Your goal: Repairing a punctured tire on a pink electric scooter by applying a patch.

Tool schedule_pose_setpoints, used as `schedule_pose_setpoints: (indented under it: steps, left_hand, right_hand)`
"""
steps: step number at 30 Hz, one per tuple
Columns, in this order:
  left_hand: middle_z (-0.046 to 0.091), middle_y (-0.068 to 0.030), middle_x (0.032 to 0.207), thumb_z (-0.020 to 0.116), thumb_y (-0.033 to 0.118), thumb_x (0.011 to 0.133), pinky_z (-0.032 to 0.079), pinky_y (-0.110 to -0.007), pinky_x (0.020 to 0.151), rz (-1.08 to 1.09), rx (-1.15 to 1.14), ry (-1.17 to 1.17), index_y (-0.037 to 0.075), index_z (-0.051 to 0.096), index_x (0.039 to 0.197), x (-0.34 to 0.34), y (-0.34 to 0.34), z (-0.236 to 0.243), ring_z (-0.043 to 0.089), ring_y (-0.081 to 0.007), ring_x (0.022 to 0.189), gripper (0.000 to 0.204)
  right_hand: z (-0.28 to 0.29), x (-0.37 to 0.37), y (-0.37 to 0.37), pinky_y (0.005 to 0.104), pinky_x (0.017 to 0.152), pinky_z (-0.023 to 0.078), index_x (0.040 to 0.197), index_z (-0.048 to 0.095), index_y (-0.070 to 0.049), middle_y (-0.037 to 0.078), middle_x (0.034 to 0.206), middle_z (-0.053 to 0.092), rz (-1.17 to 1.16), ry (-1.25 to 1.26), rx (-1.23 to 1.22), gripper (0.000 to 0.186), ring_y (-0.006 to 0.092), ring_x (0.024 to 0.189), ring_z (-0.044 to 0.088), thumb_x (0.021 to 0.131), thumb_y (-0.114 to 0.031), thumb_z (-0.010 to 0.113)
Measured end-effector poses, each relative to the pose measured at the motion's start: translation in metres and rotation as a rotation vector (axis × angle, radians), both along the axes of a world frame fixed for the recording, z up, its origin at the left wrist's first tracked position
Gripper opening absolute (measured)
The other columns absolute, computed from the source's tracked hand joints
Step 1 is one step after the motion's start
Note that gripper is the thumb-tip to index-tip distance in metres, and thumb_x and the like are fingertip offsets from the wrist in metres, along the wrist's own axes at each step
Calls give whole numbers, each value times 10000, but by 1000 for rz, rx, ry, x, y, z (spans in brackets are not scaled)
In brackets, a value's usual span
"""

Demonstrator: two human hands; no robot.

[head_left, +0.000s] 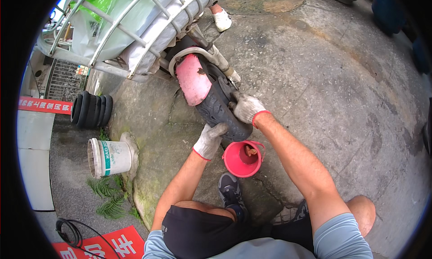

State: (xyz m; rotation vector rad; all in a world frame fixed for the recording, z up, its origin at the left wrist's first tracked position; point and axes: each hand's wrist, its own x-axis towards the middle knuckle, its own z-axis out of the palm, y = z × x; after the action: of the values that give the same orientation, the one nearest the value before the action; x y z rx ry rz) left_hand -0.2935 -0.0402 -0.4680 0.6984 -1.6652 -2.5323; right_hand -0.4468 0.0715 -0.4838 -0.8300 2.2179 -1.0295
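Observation:
In a white work glove with a red cuff, my left hand [209, 142] grips the near left side of a black scooter tyre [223, 117], its thumb lying across the tread. My right hand [247, 109], gloved the same way, is closed against the wheel's right side, near the rim; its fingertips and whatever they hold are hidden. A worn, chipped pink mudguard [193, 81] covers the upper part of the tyre. Just below the wheel stands a pink bucket [237, 168] with reddish-orange things inside.
Above left, a white metal basket [118, 23] holds plastic-wrapped items. Stacked black tyres [92, 109] and a tipped white bucket [114, 157] lie at the left, beside ferns [108, 198]. A person's white shoe [222, 20] shows at the top. Concrete ground [324, 92] stretches to the right.

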Motion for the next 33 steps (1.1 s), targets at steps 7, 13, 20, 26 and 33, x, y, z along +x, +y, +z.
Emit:
schedule_pose_setpoints:
  steps: [7,13,20,26,33]
  left_hand:
    - [596,-25,1245,741,205,763,425,-348,997,-5,-15,22,78,484,1342,1,-2,-3,556,-183,1149,646]
    - [600,-23,1239,747,225,758,428,-342,993,-10,-18,6,80,484,1342,0,-2,-4,562,-181,1141,657]
    - [606,-29,1232,755,232,751,439,-349,990,-22,-14,31,78,489,1338,-1,-2,-4,574,-186,1130,662]
    - [610,-34,1230,752,215,749,445,-351,987,-14,-3,16,77,499,1329,1,-3,-3,580,-190,1123,648]
    - [621,-35,1221,736,186,762,451,-355,975,-8,-4,10,75,517,1315,0,-4,-2,587,-185,1110,604]
  right_hand:
    - [3,0,0,463,937,470,1173,578,-48,213,1170,633,21,-4,18,378,387,1108,596,909,-308,506]
    - [3,-1,1,463,933,473,1177,575,-47,212,1161,638,28,11,32,377,385,1100,602,913,-304,497]
    - [3,0,0,463,931,475,1170,575,-44,209,1162,639,27,18,32,372,385,1101,601,914,-302,493]
    - [3,0,-1,465,926,478,1165,575,-39,213,1146,643,25,22,35,371,392,1089,604,913,-299,497]
    - [5,-2,-1,453,952,468,1267,548,-60,221,1201,620,56,-3,72,459,382,1128,586,924,-359,493]
